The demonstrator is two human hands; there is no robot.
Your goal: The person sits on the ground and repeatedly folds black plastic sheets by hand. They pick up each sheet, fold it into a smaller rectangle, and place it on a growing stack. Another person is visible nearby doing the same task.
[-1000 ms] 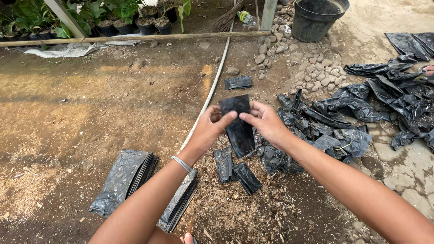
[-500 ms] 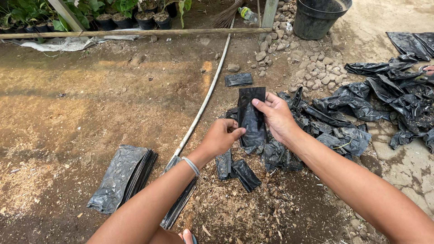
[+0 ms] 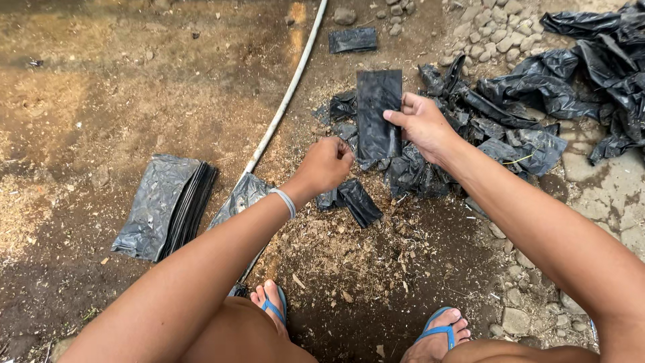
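Note:
My right hand [image 3: 422, 124] pinches the right edge of a flat black plastic nursery bag [image 3: 377, 114] and holds it upright above a loose pile of crumpled black bags [image 3: 470, 134]. My left hand [image 3: 328, 163] is curled shut at the bag's lower left corner, touching or gripping it; a light band circles that wrist. Just under the left hand lie a few folded black bags [image 3: 356, 200] on the ground.
A neat stack of flat black bags [image 3: 164, 205] lies at the left, a second stack [image 3: 240, 198] beside a white pipe [image 3: 285, 101]. Another bag [image 3: 353, 40] lies farther off. Stones, sawdust and wet soil cover the ground. My feet in blue sandals [image 3: 269, 306] are below.
The right hand has lifted the bag and stretched it flat upward. The left hand slid down from the bag's top to its lower corner. The camera has tilted down closer.

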